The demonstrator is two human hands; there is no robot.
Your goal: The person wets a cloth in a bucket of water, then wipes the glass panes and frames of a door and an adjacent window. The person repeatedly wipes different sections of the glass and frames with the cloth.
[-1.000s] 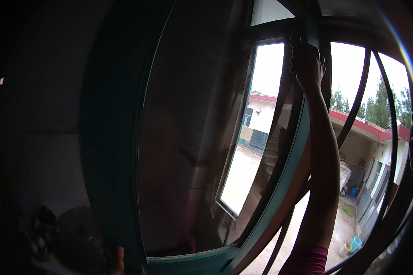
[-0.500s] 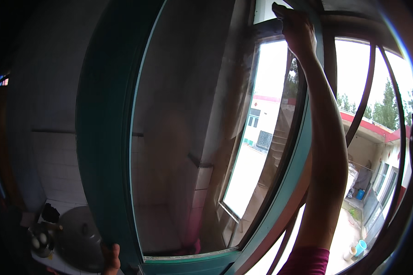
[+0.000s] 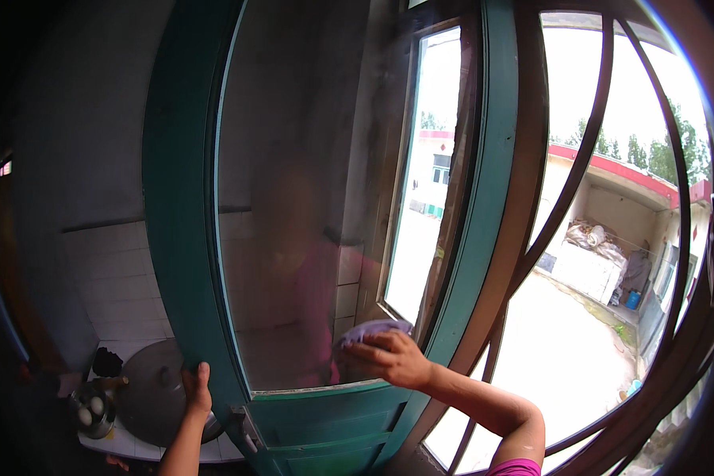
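Note:
A tall green-framed door (image 3: 184, 198) with a large glass pane (image 3: 293, 309) stands in front of me. My left hand (image 3: 198, 386) grips the door's left edge low down, with the thumb up and the other fingers partly hidden. My right hand (image 3: 393, 361) is closed on a purple cloth (image 3: 377, 327), which lies against the glass near the pane's lower right corner. A door handle (image 3: 247, 428) sits on the frame below and to the right of my left hand. The pane shows a dim reflection with a pink garment.
A large grey wok lid (image 3: 155, 389) covers part of a white-tiled counter at lower left. Beside it are a metal bowl (image 3: 91, 412) with pale round things and a dark bundle (image 3: 109, 362). Curved metal bars (image 3: 583, 151) guard the opening at right, with a bright courtyard beyond.
My right hand has come down from the top right of the door frame to the lower part of the glass. My left hand stays on the door's edge. The view has shifted.

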